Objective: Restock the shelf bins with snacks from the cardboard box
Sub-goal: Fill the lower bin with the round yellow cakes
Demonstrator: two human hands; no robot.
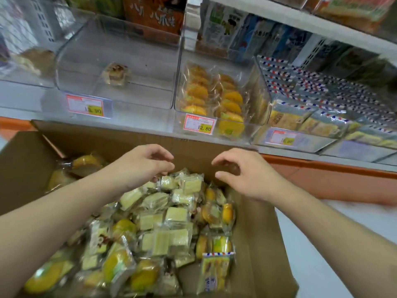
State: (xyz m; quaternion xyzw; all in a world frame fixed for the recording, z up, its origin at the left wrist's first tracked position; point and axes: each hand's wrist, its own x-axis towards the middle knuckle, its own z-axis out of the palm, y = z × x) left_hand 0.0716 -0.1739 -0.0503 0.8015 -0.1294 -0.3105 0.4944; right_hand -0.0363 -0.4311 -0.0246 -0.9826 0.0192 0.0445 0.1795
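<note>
At the bottom of the view the cardboard box (255, 229) lay open, its near edge cut off, heaped with snacks (163, 220) in clear crinkled wrappers: pale yellow-green squares, rounded orange-yellow cakes, and one upright packet with a red-and-blue striped top (216, 274) whose print was too blurred to read. Both bare forearms reached in over the heap. The left hand (144, 163) hovered above the far end of the pile, fingers loosely curled and grasping nothing, though whether the fingertips brushed a wrapper could not be told. The right hand (240, 173) hung beside it, near the box's far wall, fingers likewise curled and relaxed around nothing. Beyond the box stood the shelf (133, 123) with clear, smooth-walled plastic bins. The left bin (71, 67) held a single small brown wrapped cake (116, 74), and its red-and-yellow price tag (86, 105) ended in "90", the first digits unclear. The middle bin (263, 91) held rows of orange round cakes (212, 97) in film, tagged "12.80" (199, 126); the smaller print was illegible. The right bin (300, 140) carried packets with red-and-blue striped edges (305, 100), its tag (283, 138) blurred. Behind them rose an orange bag with large Chinese characters (154, 14) and smeared cartons (227, 26), with the upper shelf (300, 22) cropped by the frame.
</note>
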